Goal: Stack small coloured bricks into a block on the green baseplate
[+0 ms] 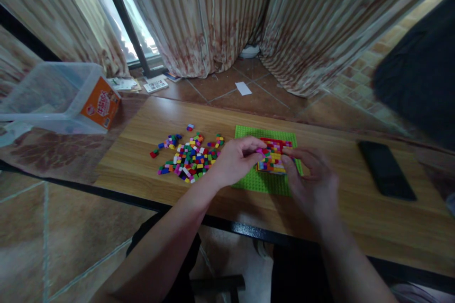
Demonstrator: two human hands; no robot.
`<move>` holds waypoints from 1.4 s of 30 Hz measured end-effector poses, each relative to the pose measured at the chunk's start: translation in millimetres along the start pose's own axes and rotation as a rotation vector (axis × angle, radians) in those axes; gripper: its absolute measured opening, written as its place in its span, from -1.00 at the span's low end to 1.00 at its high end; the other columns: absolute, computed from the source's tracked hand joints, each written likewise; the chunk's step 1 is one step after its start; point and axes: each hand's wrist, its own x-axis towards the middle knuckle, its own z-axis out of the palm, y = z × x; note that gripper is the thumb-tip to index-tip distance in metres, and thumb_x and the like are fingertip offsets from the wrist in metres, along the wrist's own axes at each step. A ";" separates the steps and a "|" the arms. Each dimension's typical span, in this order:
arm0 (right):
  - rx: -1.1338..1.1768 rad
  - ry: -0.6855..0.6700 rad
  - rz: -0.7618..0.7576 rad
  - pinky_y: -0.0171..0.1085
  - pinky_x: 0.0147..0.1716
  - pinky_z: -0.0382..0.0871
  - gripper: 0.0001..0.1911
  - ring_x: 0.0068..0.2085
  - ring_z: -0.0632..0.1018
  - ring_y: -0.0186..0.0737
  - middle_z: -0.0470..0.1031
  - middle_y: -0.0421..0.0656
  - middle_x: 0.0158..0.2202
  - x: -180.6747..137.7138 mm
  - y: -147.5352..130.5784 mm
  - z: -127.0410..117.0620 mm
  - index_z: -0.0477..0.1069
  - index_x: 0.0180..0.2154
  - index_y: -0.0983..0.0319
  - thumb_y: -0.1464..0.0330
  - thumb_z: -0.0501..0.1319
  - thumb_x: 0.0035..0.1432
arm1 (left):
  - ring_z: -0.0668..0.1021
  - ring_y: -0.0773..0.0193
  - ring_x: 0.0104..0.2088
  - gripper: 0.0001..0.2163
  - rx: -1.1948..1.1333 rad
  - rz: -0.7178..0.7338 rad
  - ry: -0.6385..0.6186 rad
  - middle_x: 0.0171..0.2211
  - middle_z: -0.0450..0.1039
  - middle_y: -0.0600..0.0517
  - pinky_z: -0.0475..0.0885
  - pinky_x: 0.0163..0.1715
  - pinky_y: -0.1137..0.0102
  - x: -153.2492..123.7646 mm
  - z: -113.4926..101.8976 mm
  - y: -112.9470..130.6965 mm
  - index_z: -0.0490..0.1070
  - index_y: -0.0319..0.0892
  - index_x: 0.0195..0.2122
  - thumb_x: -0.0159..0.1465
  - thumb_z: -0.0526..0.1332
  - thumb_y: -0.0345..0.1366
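Note:
On a green studded baseplate (pixel 249 183) stands a low block built of many coloured toy bricks (pixel 273 163), with a red edge at its far side. My left hand (pixel 232 161) is at the block's left side, thumb and forefinger closed on a small magenta brick (pixel 260 152) at the block's top. Around the right side of the block, my right hand (pixel 314 182) has its thumb and forefinger pressed against the bricks. Its other fingers are curled and partly hidden. Left of the baseplate lies a loose pile of small coloured bricks (pixel 192 158).
The wooden table (pixel 142 123) has a dark front edge. A black phone (pixel 386 169) lies at the right. A clear plastic bin (pixel 71 123) with an orange label stands at the far left. Curtains (pixel 199 19) hang behind, and a white paper (pixel 243 88) lies on the floor.

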 end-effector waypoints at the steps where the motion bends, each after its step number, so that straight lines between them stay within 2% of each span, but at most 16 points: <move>1: 0.027 -0.015 -0.007 0.00 -0.05 0.48 -0.82 -0.11 0.60 -0.05 0.61 -0.04 -0.17 -0.1 -2.9 1.3 0.59 -0.16 0.16 0.25 0.25 0.30 | 0.61 0.36 -0.34 -0.89 -0.017 -0.002 -0.012 -0.33 0.61 0.00 0.49 -0.27 0.44 -0.3 1.3 0.5 0.50 -0.23 -0.20 0.26 0.26 -0.47; 4: 0.062 -0.042 -0.022 0.03 -0.02 0.48 -0.80 -0.07 0.60 -0.02 0.63 -0.04 -0.13 -1.7 -8.0 6.6 0.60 -0.13 0.14 0.23 0.26 0.30 | 0.62 0.36 -0.32 -0.88 -0.065 -0.003 -0.024 -0.32 0.61 0.00 0.50 -0.25 0.44 -1.9 5.7 1.7 0.49 -0.24 -0.18 0.26 0.26 -0.49; 12: 0.080 0.001 0.016 -0.02 -0.13 0.51 -0.85 -0.19 0.61 -0.07 0.62 -0.10 -0.25 -5.2 -10.5 10.9 0.58 -0.31 0.13 0.24 0.29 0.28 | 0.61 0.36 -0.32 -0.88 -0.058 0.011 0.027 -0.32 0.61 0.00 0.50 -0.25 0.44 -5.5 14.1 1.0 0.50 -0.23 -0.21 0.25 0.24 -0.51; 21: 0.029 0.044 -0.011 -0.03 -0.13 0.49 -0.86 -0.21 0.60 -0.09 0.61 -0.12 -0.30 -3.3 -16.2 9.1 0.56 -0.33 0.12 0.26 0.29 0.28 | 0.60 0.37 -0.35 -0.90 -0.079 0.001 0.099 -0.34 0.60 0.01 0.51 -0.27 0.44 -6.2 19.5 1.0 0.54 -0.22 -0.23 0.24 0.27 -0.45; 26: 0.059 -0.002 -0.015 -0.05 -0.12 0.52 -0.87 -0.18 0.62 -0.09 0.63 -0.09 -0.23 1.8 0.1 -0.2 0.60 -0.27 0.14 0.29 0.27 0.29 | 0.59 0.38 -0.35 -0.90 -0.055 -0.006 0.122 -0.35 0.60 0.03 0.50 -0.27 0.44 -1.8 11.7 -3.6 0.52 -0.22 -0.23 0.24 0.28 -0.45; 33: 0.067 -0.118 0.038 -0.03 -0.10 0.50 -0.84 -0.15 0.61 -0.09 0.61 -0.12 -0.19 6.4 29.9 -18.9 0.63 -0.25 0.10 0.21 0.31 0.25 | 0.58 0.35 -0.33 -0.90 0.092 0.024 0.207 -0.34 0.59 0.03 0.50 -0.25 0.41 2.4 -2.3 -6.1 0.53 -0.20 -0.24 0.23 0.27 -0.44; 42: 0.076 -0.235 0.056 0.00 -0.06 0.48 -0.80 -0.10 0.59 -0.08 0.59 -0.14 -0.15 3.3 38.3 -18.5 0.63 -0.30 0.08 0.14 0.31 0.24 | 0.59 0.33 -0.31 -0.90 0.098 0.020 0.191 -0.33 0.60 0.02 0.51 -0.22 0.39 2.6 -2.1 -6.8 0.52 -0.21 -0.23 0.24 0.27 -0.45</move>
